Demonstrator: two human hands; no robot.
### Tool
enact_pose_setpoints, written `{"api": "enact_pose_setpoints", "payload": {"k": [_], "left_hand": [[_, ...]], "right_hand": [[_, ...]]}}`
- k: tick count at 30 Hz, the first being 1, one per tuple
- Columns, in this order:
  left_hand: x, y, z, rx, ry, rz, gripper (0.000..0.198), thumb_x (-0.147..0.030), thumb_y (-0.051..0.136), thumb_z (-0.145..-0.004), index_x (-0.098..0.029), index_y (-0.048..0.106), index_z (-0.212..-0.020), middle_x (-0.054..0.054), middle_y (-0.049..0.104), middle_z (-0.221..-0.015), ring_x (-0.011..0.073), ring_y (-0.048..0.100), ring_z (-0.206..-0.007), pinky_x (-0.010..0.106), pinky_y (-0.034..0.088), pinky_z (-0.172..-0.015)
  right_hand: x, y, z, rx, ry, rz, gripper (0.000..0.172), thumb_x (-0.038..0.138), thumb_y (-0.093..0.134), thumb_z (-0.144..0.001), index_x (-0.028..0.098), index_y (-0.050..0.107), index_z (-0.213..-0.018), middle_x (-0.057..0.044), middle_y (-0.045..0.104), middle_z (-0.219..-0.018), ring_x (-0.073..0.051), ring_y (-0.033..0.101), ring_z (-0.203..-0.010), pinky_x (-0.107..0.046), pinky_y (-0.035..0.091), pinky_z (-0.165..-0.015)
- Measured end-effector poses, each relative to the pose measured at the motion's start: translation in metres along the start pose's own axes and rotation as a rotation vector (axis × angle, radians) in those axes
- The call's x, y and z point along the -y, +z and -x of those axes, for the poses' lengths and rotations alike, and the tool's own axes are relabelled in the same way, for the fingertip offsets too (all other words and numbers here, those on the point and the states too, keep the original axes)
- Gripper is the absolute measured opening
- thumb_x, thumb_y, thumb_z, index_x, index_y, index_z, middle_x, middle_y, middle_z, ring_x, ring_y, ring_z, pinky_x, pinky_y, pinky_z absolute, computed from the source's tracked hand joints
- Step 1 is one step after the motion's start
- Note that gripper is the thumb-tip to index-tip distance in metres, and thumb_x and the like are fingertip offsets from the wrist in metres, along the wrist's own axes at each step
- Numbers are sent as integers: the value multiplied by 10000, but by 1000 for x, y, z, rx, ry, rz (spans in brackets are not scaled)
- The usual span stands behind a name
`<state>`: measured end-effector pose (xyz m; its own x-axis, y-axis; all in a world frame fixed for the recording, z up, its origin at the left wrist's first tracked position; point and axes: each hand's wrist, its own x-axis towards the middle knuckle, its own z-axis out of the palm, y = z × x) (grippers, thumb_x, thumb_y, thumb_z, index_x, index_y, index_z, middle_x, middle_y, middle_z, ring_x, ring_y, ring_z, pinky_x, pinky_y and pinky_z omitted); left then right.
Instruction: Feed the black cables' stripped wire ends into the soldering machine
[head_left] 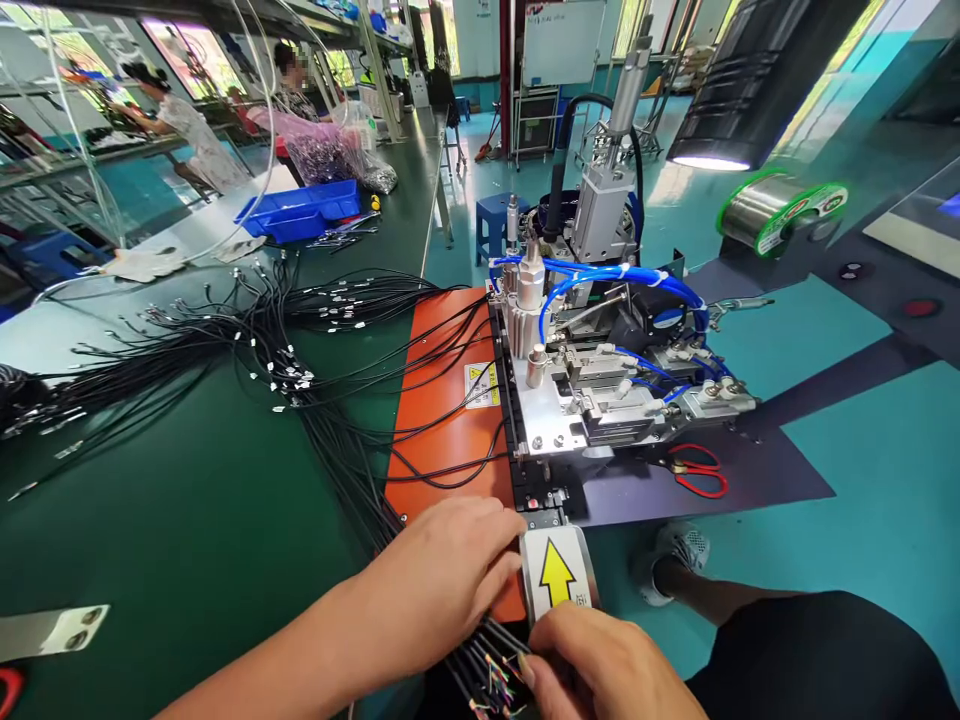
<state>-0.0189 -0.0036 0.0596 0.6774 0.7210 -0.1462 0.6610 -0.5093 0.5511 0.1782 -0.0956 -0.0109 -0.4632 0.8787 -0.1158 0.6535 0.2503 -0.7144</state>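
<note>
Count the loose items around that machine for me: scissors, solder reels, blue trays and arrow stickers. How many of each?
Scissors, red handles: 1
Solder reel, green rims: 1
Blue trays: 2, close together, edges hard to tell apart
Yellow arrow sticker, by the right hand and left hand: 1
Total: 5

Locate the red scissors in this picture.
The scissors lie right of centre in the head view, on the dark mat just below the machine.
</note>
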Motion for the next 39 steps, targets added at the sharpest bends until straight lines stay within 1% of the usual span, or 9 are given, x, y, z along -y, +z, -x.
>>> {"api": "enact_pose_setpoints", "payload": {"k": [4, 8, 17, 21, 25, 29, 32, 35, 39], "left_hand": [[-1, -18, 3, 122, -54, 147, 105, -205, 626, -934, -221, 615, -1037, -5, 652, -929, 149, 612, -843, 207, 461, -677], [5, -18, 2, 136, 60, 160, 162, -142, 641, -918, -251, 653, -1037, -32, 672, -951, 118, 618, -858, 181, 456, -719], [13, -6, -7, -94, 137, 197, 134, -101, 577, -938, -178, 686, -941, 16, 615, -877, 124, 562, -804, 204, 449, -698], [7, 11, -10, -241, 211, 138, 163, -167, 516, -983, -158, 677, -1008, 51, 604, -919, 146, 545, -828, 237, 450, -703], [4, 31, -15, -325, 305, 0, 215, -212, 468, -1011, -144, 671, -988, 58, 593, -863, 153, 517, -762, 265, 422, -660], [6, 42, -19, -355, 317, -40, 228, -207, 450, -1014, -126, 644, -925, 45, 545, -785, 150, 472, -697, 275, 388, -609], [8, 44, -20, -377, 283, -7, 222, -190, 439, -1015, -116, 628, -925, 44, 542, -793, 148, 477, -709, 272, 395, -618], [10, 46, -20, -378, 263, 11, 229, -189, 429, -1020, -115, 621, -919, 42, 541, -798, 147, 482, -715, 269, 403, -625], [11, 49, -20, -371, 261, 12, 242, -197, 428, -1022, -115, 621, -901, 39, 535, -792, 145, 481, -708, 272, 408, -623]], "right_hand": [[7, -24, -7, -154, 47, -149, 178, 283, 484, -960, 220, 593, -834, 32, 587, -674, -103, 541, -562, -195, 403, -512], [7, -39, -13, -233, 119, -266, 223, 333, 473, -994, 227, 613, -857, 36, 573, -677, -100, 505, -554, -195, 408, -527], [2, -39, -10, -231, 91, -287, 142, 338, 546, -964, 233, 639, -951, 24, 616, -739, -116, 558, -610, -191, 464, -560], [-4, -39, -8, -275, 142, -305, 175, 374, 593, -944, 251, 635, -1060, 20, 644, -796, -121, 599, -650, -187, 506, -596], [-12, -39, -4, -290, 186, -317, 174, 397, 607, -942, 250, 651, -1023, 24, 637, -751, -118, 590, -617, -179, 507, -562], [-19, -37, -2, -325, 185, -332, 206, 390, 613, -943, 240, 630, -1083, 18, 643, -760, -123, 619, -637, -174, 537, -573], [-23, -36, -1, -452, 168, -248, 263, 361, 639, -936, 252, 593, -1171, 26, 639, -786, -104, 625, -612, -152, 533, -546], [-22, -35, -1, -576, 95, -138, 302, 324, 629, -947, 261, 586, -1240, 11, 617, -842, -95, 613, -612, -159, 536, -556], [-19, -34, -1, -601, -16, -41, 373, 251, 607, -959, 235, 567, -1329, -15, 588, -865, -110, 589, -630, -207, 541, -590]]}}
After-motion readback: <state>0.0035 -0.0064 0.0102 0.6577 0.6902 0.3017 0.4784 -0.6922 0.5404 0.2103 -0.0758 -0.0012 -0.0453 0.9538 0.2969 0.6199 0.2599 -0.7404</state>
